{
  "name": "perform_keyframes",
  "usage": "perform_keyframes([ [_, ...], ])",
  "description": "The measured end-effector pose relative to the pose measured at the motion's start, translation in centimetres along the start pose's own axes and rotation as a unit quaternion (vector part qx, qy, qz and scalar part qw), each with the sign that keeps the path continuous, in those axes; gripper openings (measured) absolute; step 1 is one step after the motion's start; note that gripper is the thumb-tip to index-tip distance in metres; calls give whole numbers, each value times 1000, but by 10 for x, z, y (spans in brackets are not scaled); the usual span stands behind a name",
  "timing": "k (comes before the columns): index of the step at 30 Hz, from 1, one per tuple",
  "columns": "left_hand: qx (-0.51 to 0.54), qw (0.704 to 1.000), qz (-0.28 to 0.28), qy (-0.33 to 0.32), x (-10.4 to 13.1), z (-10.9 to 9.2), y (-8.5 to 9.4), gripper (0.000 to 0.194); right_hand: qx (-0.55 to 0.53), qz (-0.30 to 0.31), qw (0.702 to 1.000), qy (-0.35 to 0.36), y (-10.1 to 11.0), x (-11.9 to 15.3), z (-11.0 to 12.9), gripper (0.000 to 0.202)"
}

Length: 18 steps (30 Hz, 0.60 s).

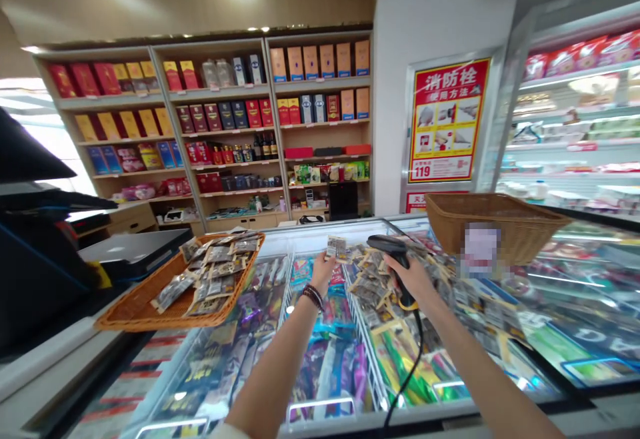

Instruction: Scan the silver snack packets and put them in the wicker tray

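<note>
My left hand (323, 269), with a beaded bracelet at its wrist, pinches a small flat packet (337, 247) above the glass-topped freezer. The packet's pale, printed side is turned toward me. To its right, my right hand (407, 276) is wrapped round the handle of a black barcode scanner (389, 246), whose head points left toward the packet. A dark cable hangs from the scanner's base. Many similar packets (373, 272) lie in a pile on the glass beneath and beyond the scanner. More packets (220, 269) rest in a shallow orange wicker basket (145, 312) at the left.
A deeper brown wicker basket (500, 226) stands at the right with a blurred label. Black equipment (40, 246) is at the far left. Behind the freezer (250, 372) are shelves of boxes (225, 119) and a fire-hydrant poster (447, 119).
</note>
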<state>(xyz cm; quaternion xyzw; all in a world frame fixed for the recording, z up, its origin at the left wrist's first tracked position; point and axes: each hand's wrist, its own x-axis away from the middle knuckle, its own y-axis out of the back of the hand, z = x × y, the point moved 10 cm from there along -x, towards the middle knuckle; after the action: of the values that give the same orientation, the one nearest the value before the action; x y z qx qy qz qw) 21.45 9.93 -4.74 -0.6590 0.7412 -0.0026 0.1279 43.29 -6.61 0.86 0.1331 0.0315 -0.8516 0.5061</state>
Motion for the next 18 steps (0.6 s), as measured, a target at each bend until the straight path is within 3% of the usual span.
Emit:
perform_keyframes([
  [3, 15, 998, 39, 47, 0, 1, -57, 34, 6, -35, 999, -1, 34, 1, -2, 49],
  [5, -29, 994, 97, 31, 6, -2, -88, 35, 10, -50, 999, -9, 49, 3, -6, 49],
  [8, -171, 971, 158, -53, 22, -11, -108, 28, 18, -63, 998, -13, 57, 7, -10, 47],
  [10, -246, 948, 168, -111, 33, -20, -100, 27, 21, -62, 998, -7, 53, 10, -8, 46],
  [13, -307, 923, 172, -157, 46, -34, -70, 27, 12, -43, 999, 4, 33, 14, -5, 47],
  [18, -386, 902, 107, -164, 45, -65, 20, 29, -1, 19, 1000, 5, -26, 15, -4, 47],
])
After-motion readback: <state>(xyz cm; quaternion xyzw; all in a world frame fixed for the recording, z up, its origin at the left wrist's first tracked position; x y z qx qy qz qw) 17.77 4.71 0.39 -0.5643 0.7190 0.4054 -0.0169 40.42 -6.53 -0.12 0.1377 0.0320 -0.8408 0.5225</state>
